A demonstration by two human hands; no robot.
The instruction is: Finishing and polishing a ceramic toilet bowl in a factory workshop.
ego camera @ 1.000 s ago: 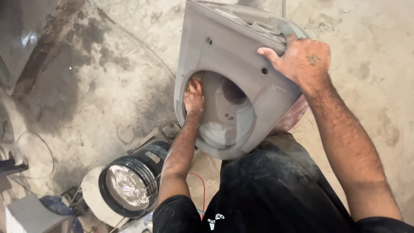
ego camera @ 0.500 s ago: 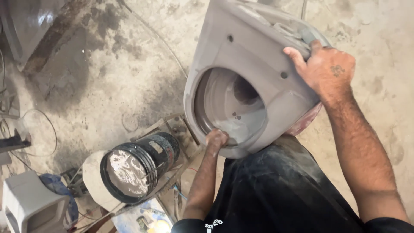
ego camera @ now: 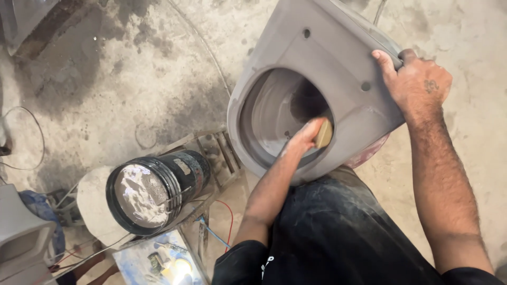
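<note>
Smoothing of the inner bowl appears to be the step in hand. Nearest, dark dust-streaked trousers (ego camera: 338,227) fill the lower frame, and the lower rim of a grey unglazed toilet casting (ego camera: 327,68) seems to be propped against them.

The left hand (ego camera: 305,138) is reached into the casting's oval opening, fingers closed around a small tan sponge block (ego camera: 324,133), which is pressed against the inner wall at the opening's lower right edge. Just beyond that hand, the hollow curves away into shadow; its far side cannot be read.

The right hand (ego camera: 417,84) is clamped over the casting's upper right edge, fingers hooked round the rim, thumb on the flat face. The piece is held tilted, opening toward the camera.

Left of the left forearm, well apart, a black bucket (ego camera: 153,190) of pale grey slurry stands on the floor, beside a metal frame (ego camera: 216,153). A grey block (ego camera: 21,232) and loose wires lie further left. The stained concrete floor (ego camera: 132,79) runs out behind.

Judgement: the next stroke calls for the sponge to be drawn around the inner wall with light, even pressure, while the right-hand grip is kept firm so the tilted piece cannot slip or turn.
</note>
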